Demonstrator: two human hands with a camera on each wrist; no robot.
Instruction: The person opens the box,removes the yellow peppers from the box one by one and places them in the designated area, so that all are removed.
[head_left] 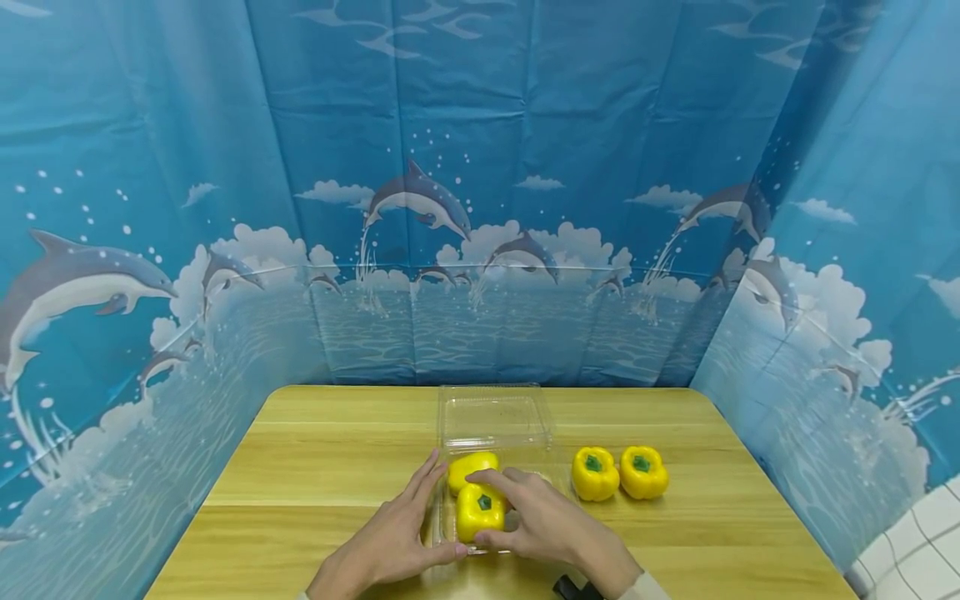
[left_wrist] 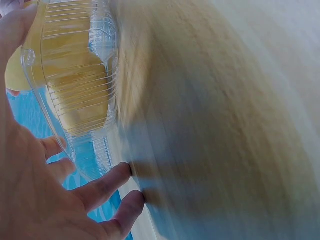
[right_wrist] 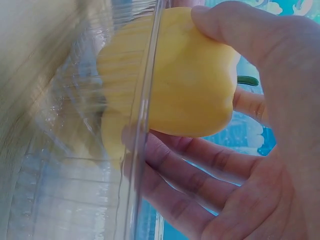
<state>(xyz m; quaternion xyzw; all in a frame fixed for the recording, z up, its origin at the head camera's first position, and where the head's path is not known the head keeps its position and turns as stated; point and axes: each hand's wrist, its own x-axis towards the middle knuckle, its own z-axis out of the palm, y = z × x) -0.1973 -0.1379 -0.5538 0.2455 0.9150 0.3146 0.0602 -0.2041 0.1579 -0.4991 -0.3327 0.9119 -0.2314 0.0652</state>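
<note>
A clear plastic clamshell container (head_left: 552,515) lies unfolded on the table, its lid (head_left: 491,417) laid back at the far side. My right hand (head_left: 543,517) grips a yellow bell pepper (head_left: 477,518) with a green stem at the near left of the tray. In the right wrist view, thumb and fingers wrap this pepper (right_wrist: 195,75), which overlaps the tray wall. Another yellow bell pepper (head_left: 471,468) lies behind it inside the tray. My left hand (head_left: 393,533) spreads around the near left corner of the container, thumb at its front rim, two fingertips (left_wrist: 132,200) down by the table.
Two more yellow bell peppers (head_left: 596,473) stand side by side on the wooden table (head_left: 322,475), right of the container. A small black object (head_left: 573,588) sits at the near edge. Blue dolphin-print curtains (head_left: 480,325) enclose the table's back and sides.
</note>
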